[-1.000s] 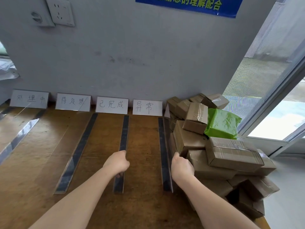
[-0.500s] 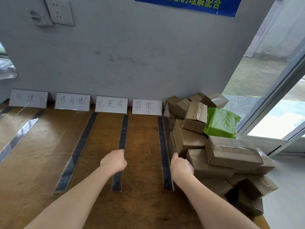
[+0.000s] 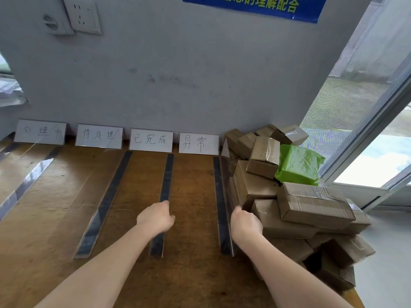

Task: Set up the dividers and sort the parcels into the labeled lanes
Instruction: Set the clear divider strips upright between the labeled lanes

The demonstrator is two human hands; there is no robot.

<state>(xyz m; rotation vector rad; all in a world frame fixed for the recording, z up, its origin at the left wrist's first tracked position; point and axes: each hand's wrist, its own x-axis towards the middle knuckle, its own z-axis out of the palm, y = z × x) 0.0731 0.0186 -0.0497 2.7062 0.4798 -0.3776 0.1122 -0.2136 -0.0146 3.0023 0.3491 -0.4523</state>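
- While the lanes lie bare of parcels, the middle divider (image 3: 165, 178) stands on the table (image 3: 195, 274), running toward the gap between the third and fourth labels (image 3: 151, 140). The left hand (image 3: 155, 217) curls round its clear upright near the front end.
- The right hand (image 3: 245, 225) hooks its fingers over the top edge of the right divider (image 3: 219, 185), which touches the parcel pile (image 3: 311, 203). I judge that it grips the divider and not a box.
- Two more dividers (image 3: 104, 207) stand further left.
- Set-up looks nearly finished. Sorting has not begun: every brown box and the green parcel (image 3: 299, 166) sit heaped at the table's right end.
- Both hands hide their own fingertips. The leftmost label's first character is faint, the parcels' stickers are too small to read, and the blue sign (image 3: 255, 5) is cut off at the top.
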